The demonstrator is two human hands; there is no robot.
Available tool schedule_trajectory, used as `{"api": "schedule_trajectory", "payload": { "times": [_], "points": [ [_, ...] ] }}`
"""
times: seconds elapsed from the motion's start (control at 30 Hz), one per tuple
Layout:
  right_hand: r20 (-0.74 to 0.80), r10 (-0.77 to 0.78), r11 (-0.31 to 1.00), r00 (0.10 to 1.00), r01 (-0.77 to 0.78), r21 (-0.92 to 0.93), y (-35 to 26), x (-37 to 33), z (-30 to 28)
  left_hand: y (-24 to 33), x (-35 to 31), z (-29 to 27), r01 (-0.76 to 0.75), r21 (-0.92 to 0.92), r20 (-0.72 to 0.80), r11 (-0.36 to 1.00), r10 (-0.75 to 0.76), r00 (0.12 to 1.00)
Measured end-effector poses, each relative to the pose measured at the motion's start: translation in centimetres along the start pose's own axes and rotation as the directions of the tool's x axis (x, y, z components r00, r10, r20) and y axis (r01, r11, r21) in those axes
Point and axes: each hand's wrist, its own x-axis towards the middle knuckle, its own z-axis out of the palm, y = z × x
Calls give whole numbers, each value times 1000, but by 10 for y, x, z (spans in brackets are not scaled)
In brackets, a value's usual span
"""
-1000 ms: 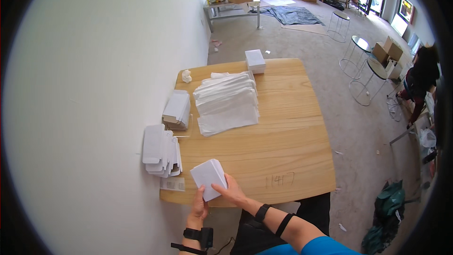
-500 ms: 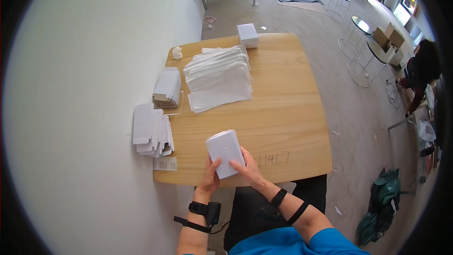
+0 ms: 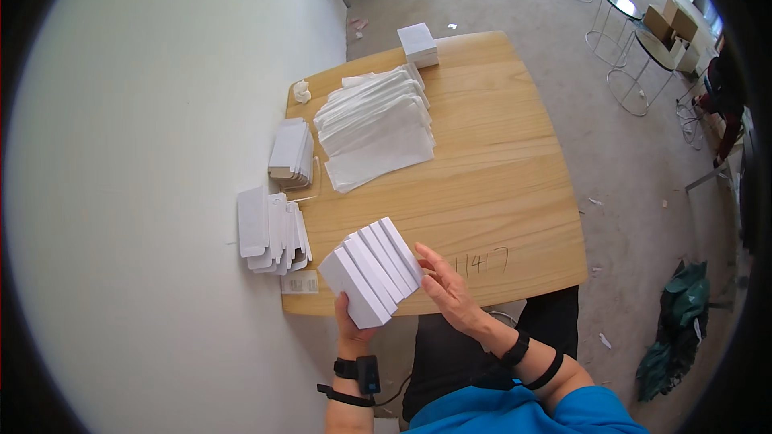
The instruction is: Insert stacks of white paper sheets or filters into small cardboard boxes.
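Note:
A row of several slim white boxes [image 3: 371, 272] is tilted on edge above the table's near edge, fanned slightly apart. Closed around its lower left end is my left hand [image 3: 352, 323], the thumb against the nearest box. My right hand [image 3: 452, 296] is open at the row's right end, with fingers stretched out close to the last box. Whether those fingertips touch it I cannot tell.
On the wooden table [image 3: 498, 185] lie a fanned pile of white sheets or sleeves [image 3: 378, 128], a white box stack [image 3: 418, 44] and a crumpled tissue [image 3: 301, 92]. Flattened white cartons [image 3: 256, 229] and another carton pile [image 3: 291, 149] line the wall. A person [image 3: 728, 100] works far right.
The boxes were held upright as a compact block between both hands. Now they are tipped and spread, and my right hand has come off them to the right. The view has shifted slightly.

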Motion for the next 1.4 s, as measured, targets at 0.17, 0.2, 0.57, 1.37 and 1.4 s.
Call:
{"api": "schedule_trajectory", "payload": {
  "times": [0.17, 0.2, 0.57, 1.37, 1.4],
  "points": [
    [-2, 51, 995, 999, -51, 82, -3, 7, -10, -2, 3, 12, -32, 161, -80, 986, 45, 996],
    [-9, 88, 995, 996, -88, 44, -8, 9, -12, -1, 4, 18, -24, 163, -81, 986, 38, 996],
    [-138, 15, 982, 990, -41, -185, -58, 16, -15, 7, 18, 49, -103, 197, -55, 975, 116, 992],
    [73, -264, -78, 962, 54, -995, 42, 79, -242, 208, 487, 203, -156, 590, 127, 793, 99, 987],
    [51, -246, -66, 968, 36, -997, 42, 77, -241, 199, 501, 209, -116, 585, 83, 802, 82, 993]
  ]
}}
